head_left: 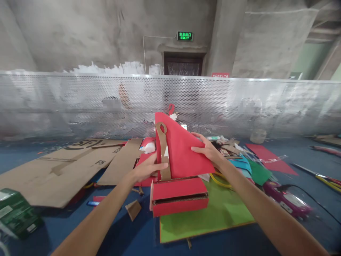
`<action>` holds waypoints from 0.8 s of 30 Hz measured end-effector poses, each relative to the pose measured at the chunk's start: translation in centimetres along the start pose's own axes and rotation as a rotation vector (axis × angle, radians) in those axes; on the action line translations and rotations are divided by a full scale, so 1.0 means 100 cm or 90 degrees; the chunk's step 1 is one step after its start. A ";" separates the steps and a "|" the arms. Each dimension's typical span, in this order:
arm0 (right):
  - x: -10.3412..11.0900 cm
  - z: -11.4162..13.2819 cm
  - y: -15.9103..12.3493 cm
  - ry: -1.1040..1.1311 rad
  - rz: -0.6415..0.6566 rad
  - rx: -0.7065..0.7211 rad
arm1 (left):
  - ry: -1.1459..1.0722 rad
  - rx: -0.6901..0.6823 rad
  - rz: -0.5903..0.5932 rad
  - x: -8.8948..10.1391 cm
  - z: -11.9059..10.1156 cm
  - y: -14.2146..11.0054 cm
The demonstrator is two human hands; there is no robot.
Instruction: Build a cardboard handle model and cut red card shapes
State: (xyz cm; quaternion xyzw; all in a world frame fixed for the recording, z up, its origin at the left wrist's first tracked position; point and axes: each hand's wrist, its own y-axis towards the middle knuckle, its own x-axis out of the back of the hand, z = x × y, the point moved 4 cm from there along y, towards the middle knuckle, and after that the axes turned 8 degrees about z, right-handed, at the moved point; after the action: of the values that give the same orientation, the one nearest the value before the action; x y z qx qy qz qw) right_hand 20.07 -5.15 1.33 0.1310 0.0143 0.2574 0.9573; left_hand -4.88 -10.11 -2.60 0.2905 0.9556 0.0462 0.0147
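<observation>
A red sheet of paper [183,153] stands slanted in front of me, its top rising to a point at the left. My right hand [206,147] grips its right edge, thumb on the front and other fingers at the edge behind. Along its left side runs an upright brown cardboard strip [164,156] with a loop-shaped top and a torn white patch. My left hand [146,167] pinches this strip from the left, with the other fingers hidden behind. Below the sheet sits a red-covered cardboard box shape [179,201] with a dark slot along its front.
A green sheet [213,217] lies under the red box shape. Large brown cardboard [80,160] spreads at left, near a green box [18,211]. At right are a purple device [286,201] with a cable, a yellow tape roll [221,180] and red paper [270,158]. Behind stands a perforated metal barrier [87,103].
</observation>
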 end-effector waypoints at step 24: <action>0.021 -0.030 -0.002 0.077 -0.027 0.048 | 0.115 -0.101 -0.113 -0.001 -0.004 0.012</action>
State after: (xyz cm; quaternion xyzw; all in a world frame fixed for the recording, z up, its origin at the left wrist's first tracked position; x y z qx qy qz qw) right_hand 21.67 -3.57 -1.51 0.1510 0.0843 0.2437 0.9543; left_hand -4.10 -9.20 -2.04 0.1979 0.9683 0.1460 -0.0448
